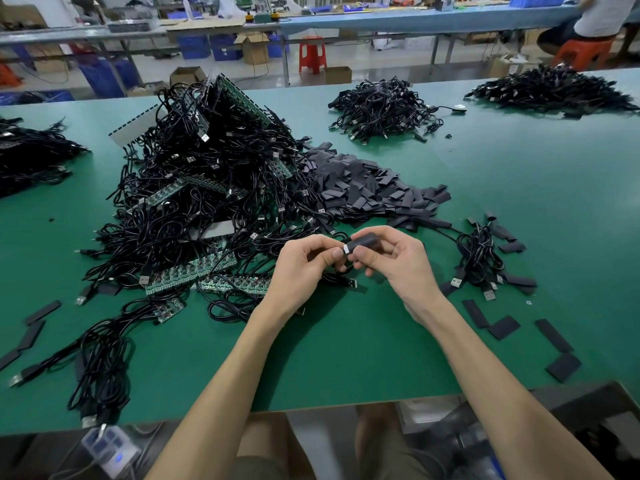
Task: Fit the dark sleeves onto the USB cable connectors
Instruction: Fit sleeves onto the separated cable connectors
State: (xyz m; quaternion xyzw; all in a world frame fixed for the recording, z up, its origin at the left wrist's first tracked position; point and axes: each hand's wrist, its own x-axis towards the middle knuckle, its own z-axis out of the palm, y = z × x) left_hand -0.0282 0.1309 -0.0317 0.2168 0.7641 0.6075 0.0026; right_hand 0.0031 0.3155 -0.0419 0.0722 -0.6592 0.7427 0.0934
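1. Where the head camera looked down, a green table (519, 202) filled most of the view, both forearms reaching in from the near edge.
2. Big heap of black cables (201, 188) left of centre, tangled with green circuit boards; silver plugs stuck out all over it.
3. Pile of dark sleeves (363, 188) lay against the heap's right side, flat pieces overlapping.
4. Three more cable piles sat well apart: far centre (381, 109), far right (554, 88), left edge (31, 157).
5. Small cable bundle (479, 258) lay just right of the hands, several plugs pointing toward the near edge.
6. Left hand (301, 268) was held above the table in front of the heap, fingers curled, thumb and forefinger pinching a cable close behind its plug.
7. Right hand (398, 261) was raised beside it, nearly touching, thumb and fingers gripping one sleeve.
8. Loose sleeves (504, 327) were scattered flat at near right; a few more at near left.
9. Held sleeve (363, 241) ran roughly level between the right fingertips, its open left end facing the left hand.
10. Plug (345, 250) showed as a silver tip at that open end, between the two thumbs. How far in it sat, could not tell.
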